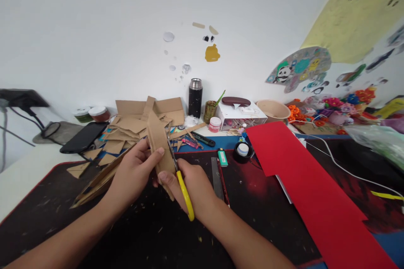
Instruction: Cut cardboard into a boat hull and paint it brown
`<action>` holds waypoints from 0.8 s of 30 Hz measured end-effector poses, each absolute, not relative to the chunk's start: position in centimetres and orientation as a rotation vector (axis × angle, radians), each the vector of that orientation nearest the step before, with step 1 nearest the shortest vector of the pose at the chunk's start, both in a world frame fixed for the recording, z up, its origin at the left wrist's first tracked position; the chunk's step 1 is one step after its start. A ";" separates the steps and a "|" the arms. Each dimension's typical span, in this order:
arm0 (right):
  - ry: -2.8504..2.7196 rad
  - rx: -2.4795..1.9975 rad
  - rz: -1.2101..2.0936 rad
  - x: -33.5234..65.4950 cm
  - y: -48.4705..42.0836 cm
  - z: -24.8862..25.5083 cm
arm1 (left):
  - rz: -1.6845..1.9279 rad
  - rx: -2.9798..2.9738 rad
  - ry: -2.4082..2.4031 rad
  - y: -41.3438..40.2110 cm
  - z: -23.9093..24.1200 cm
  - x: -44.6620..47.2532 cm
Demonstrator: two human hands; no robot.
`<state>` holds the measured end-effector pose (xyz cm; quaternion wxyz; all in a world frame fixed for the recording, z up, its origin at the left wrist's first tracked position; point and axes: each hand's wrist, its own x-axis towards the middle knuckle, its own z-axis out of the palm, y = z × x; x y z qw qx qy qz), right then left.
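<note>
My left hand (134, 172) is closed on a tall strip of brown cardboard (158, 138), thumb across its front, and holds it upright over the black desk mat (151, 227). My right hand (192, 185) grips yellow-handled scissors (184, 195), whose blades run up along the right edge of the strip. More flat cardboard (97, 183) lies under my left hand.
A pile of cardboard offcuts (135, 122) lies behind, with a black phone (83, 136) to its left. A red paper sheet (309, 180) covers the right. A metal ruler (217, 172), lighter (222, 157), tape roll (243, 150), flask (195, 97) and white box (241, 114) sit nearby.
</note>
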<state>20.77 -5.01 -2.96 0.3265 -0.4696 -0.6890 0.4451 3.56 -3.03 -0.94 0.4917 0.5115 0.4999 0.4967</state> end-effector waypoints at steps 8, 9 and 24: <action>-1.636 -1.139 1.239 20.3 -5.0 -4.3 | 1.229 1.174 1.188 -2.9 -1.0 3.8; -1.596 -1.130 1.269 20.2 -5.0 -4.5 | 1.243 1.147 1.176 -2.8 -0.9 3.9; -1.048 -0.933 1.589 20.7 -3.7 -3.3 | 1.217 1.021 1.042 -2.6 -0.4 3.9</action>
